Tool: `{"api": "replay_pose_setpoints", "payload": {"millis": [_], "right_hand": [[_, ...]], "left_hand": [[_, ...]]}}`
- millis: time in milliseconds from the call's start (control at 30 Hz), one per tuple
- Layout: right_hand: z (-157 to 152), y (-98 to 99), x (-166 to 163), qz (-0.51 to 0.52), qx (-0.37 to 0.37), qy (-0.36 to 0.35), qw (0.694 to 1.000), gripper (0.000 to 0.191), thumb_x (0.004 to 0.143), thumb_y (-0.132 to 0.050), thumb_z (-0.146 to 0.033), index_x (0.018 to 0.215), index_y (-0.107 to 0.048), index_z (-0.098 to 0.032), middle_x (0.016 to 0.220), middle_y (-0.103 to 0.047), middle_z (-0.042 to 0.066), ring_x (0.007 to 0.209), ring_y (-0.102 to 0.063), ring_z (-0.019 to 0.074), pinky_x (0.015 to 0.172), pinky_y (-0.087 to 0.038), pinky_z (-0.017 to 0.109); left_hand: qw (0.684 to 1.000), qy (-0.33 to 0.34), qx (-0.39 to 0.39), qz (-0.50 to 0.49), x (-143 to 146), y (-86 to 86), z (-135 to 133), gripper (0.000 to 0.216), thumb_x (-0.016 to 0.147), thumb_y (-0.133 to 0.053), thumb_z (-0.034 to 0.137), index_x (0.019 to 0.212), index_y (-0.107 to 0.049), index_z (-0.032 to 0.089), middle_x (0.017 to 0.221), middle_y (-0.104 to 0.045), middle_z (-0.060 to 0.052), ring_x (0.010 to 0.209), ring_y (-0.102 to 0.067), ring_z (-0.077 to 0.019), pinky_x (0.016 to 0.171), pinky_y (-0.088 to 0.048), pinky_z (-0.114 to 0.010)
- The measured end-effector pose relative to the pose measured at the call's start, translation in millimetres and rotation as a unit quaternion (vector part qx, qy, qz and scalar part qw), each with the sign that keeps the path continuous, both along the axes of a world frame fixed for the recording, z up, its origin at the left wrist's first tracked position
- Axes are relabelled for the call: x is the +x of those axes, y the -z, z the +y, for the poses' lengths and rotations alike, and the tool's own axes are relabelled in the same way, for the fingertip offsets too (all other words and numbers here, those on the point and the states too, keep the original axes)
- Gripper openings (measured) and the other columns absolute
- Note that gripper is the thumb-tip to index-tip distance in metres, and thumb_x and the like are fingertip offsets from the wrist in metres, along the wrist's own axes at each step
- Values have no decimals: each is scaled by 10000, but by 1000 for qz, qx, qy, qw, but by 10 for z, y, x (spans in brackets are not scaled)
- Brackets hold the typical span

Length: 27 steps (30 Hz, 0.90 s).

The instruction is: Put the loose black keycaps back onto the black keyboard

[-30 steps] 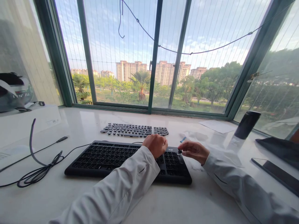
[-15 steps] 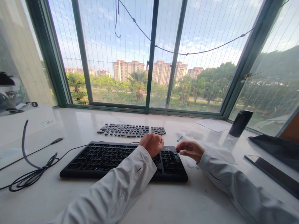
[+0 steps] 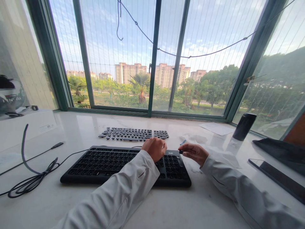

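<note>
Under both hands the keyboard (image 3: 107,162) is matt black plastic; the small keycap (image 3: 180,152) pinched by the right hand (image 3: 194,152) looks the same, as do the loose keycaps (image 3: 133,133) beyond the left hand (image 3: 155,148). The table (image 3: 166,206) is glossy, pale, stone-like. Both sleeves (image 3: 124,194) are smooth white cloth.

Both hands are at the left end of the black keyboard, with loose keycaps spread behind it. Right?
Not quite. The head view shows the left hand and the right hand, pinching a small black piece, at the right end of the black keyboard. The loose keycaps do lie behind it.
</note>
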State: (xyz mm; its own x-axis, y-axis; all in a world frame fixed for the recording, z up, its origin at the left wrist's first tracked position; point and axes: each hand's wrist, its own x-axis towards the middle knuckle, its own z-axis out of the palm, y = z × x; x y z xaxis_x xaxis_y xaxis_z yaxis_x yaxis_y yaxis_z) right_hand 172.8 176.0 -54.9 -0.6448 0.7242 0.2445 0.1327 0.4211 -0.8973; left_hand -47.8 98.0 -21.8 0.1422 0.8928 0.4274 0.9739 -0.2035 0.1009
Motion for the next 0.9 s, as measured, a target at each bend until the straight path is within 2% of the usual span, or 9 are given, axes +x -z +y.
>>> {"api": "replay_pose_setpoints", "payload": {"millis": [300, 533, 700, 900], "right_hand": [[-33, -2, -26, 5, 51, 5, 999, 421, 723, -686, -528, 933, -655, -164, 932, -670, 99, 883, -636, 200, 811, -525, 337], [-7, 41, -36, 2, 68, 10, 998, 454, 752, -622, -595, 887, -621, -161, 746, -636, 58, 614, -570, 129, 592, -512, 282], [23, 88, -41, 2, 70, 11, 998, 454, 776, -580, -613, 839, -598, -163, 691, -622, 45, 583, -549, 123, 570, -485, 275], [12, 61, -43, -6, 75, 42, 996, 470, 733, -621, -619, 859, -604, -167, 734, -631, 48, 613, -564, 133, 603, -502, 285]], "left_hand": [[1000, 2, -7, -4, 0, -11, -5, 369, 875, -390, 312, 815, -727, 173, 794, -711, -122, 778, -674, -256, 728, -489, -358], [1000, 3, -13, -4, 3, -27, -21, 358, 875, -402, 316, 826, -727, 173, 803, -711, -118, 790, -674, -248, 743, -491, -351], [1000, 6, -4, 4, -6, -15, -16, 356, 872, -404, 318, 816, -724, 174, 788, -709, -118, 766, -674, -253, 719, -497, -361], [1000, 2, -11, 7, 1, -35, -29, 362, 875, -397, 312, 824, -724, 167, 808, -710, -131, 788, -674, -263, 731, -494, -367]]}}
